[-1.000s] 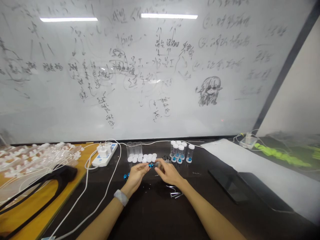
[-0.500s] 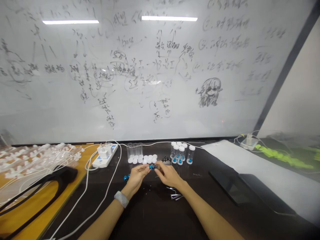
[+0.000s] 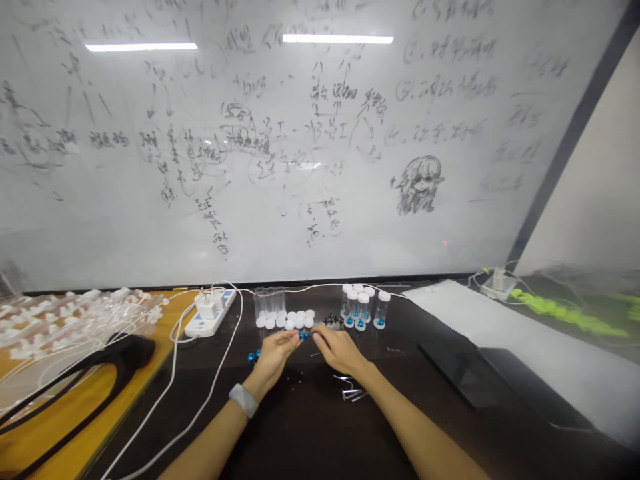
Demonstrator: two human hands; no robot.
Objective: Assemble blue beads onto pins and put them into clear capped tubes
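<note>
Over the dark table, my left hand pinches a small shiny blue metal part with rounded ends. My right hand has its fingertips closed at that part's right end; what sits between them is too small to make out. Left of my left hand lie more shiny blue pieces. Just beyond my fingers are white round caps in rows and a cluster of small black pieces. Metal hex keys rest below my right hand, near several tiny light bits.
Clear tubes stand at the back, and capped tubes holding blue pieces stand to their right. A white power strip and cables lie left. Two dark flat devices lie right, beside white paper. Behind is a whiteboard.
My right fingertips have shifted slightly at the right end of the blue part. My left hand keeps its pinch in nearly the same place.
</note>
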